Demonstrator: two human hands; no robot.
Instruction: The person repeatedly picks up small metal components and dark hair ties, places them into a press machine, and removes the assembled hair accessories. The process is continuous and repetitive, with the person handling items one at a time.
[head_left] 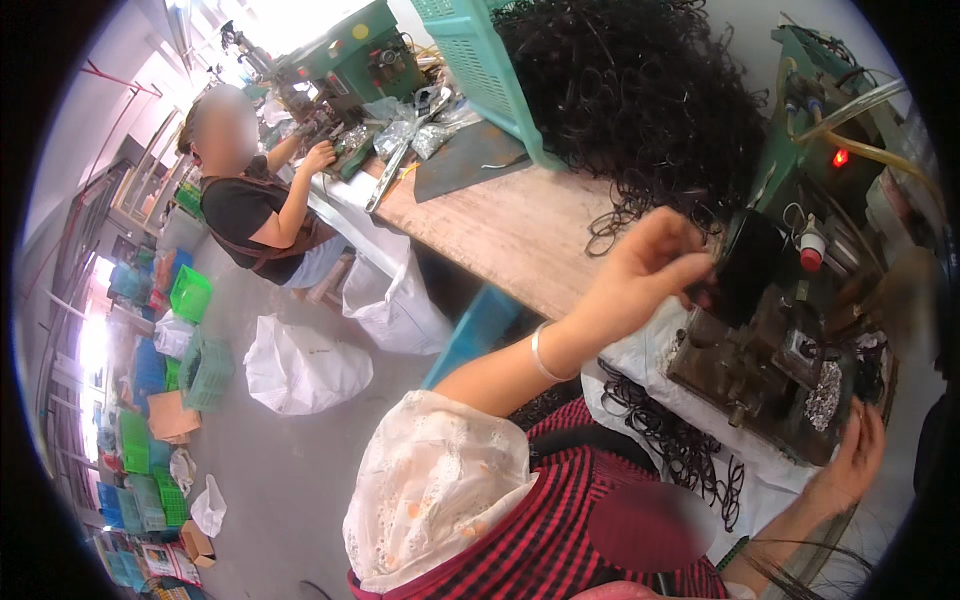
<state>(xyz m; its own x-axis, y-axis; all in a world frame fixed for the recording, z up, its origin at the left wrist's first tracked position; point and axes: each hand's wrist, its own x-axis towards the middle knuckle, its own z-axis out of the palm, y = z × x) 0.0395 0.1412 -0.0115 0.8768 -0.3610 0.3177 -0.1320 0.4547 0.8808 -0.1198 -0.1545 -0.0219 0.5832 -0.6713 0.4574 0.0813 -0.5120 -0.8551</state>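
Wooden table [520, 225] at twelve o'clock carries a heap of black rings [640, 90] within reach, while the left hand [640, 270] pinches something dark at the small press [770, 340] and the right hand [850, 455], fingers loosely apart, steadies its edge at four o'clock.

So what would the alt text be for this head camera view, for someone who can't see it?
A person's left hand pinches a thin black ring at a small press machine, while the right hand rests at the machine's edge. Black rings heap on the wooden bench; a co-worker sits beyond.
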